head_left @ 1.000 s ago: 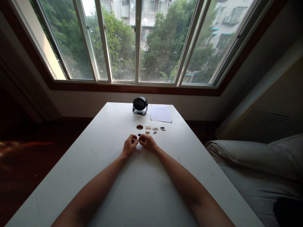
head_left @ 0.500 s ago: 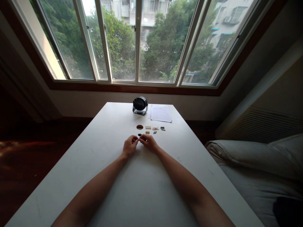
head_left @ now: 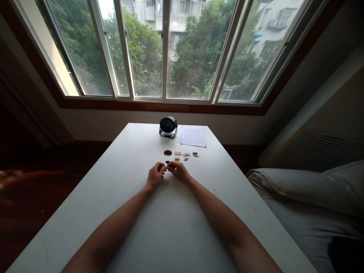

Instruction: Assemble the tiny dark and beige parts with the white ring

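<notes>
Over the middle of the white table (head_left: pixel 133 151), my left hand (head_left: pixel 155 175) and my right hand (head_left: pixel 178 170) meet with fingertips pinched close together. What they pinch is too small to name; a thin pale line, like a thread, curves by the fingertips. Dark specks show under my left fingers. Just beyond the hands lies a small dark round piece (head_left: pixel 167 162). Small gold bead-like pieces (head_left: pixel 177 159) lie right behind my right hand, with dark grey ones (head_left: pixel 186 159) beside them.
Farther back are rows of gold pieces (head_left: pixel 178 153), pale pieces (head_left: pixel 186 154) and dark pieces (head_left: pixel 195 154), next to a brown round spot (head_left: pixel 168 152). A black round device on a stand (head_left: pixel 168 126) and a written paper sheet (head_left: pixel 193 137) sit at the far edge.
My left hand has turned slightly, and dark specks now show below its fingers. My right hand has hardly moved. The pieces on the table lie as before.
</notes>
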A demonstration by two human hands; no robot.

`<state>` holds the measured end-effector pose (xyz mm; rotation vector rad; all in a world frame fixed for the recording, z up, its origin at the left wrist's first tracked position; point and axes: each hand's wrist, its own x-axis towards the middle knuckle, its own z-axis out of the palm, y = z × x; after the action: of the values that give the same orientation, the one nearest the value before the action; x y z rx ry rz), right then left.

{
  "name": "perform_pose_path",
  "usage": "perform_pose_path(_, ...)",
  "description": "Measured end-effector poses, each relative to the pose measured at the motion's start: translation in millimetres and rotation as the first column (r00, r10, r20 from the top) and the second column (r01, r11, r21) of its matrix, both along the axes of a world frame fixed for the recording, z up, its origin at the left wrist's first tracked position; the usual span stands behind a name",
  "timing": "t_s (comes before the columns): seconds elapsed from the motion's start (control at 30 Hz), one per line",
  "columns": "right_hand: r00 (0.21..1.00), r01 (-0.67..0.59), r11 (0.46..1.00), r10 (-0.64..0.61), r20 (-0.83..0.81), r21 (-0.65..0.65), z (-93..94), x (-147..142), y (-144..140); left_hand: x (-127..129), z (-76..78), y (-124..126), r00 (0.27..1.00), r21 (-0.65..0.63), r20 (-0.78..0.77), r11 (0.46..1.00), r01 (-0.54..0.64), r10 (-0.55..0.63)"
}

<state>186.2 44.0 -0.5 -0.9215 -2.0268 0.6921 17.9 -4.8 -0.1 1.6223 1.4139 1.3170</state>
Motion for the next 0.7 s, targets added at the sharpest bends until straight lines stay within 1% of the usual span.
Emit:
perform_pose_path(0.2, 1.0, 0.0, 1.0, 0.0, -0.021, -0.002, 2.7, 1.2, -2.4, -0.4, 0.6, -0.2, 1.0, -0.002, 0.016, 1.0, -0.002, 0.002)
perform_pose_path(0.4, 0.998, -0.029, 1.0, 0.028, -0.057, -0.011, 7.7, 1.0, -6.4, -0.3, 2.3, 0.8, 0.995, -0.009, 0.074, 0.997, 0.074, -0.073)
perform_pose_path(0.57, 0.995, -0.047, 0.999, 0.044, -0.088, -0.028, 8.0, -0.7, -7.4, -0.6, -2.3, 3.1, 0.997, -0.016, 0.069, 0.999, 0.046, -0.045)
perform_pose_path(0.7, 0.998, -0.031, 1.0, 0.031, -0.062, 0.003, 6.7, -0.6, -6.8, -1.3, -5.7, 3.8, 0.999, 0.003, 0.049, 1.0, 0.008, -0.008)
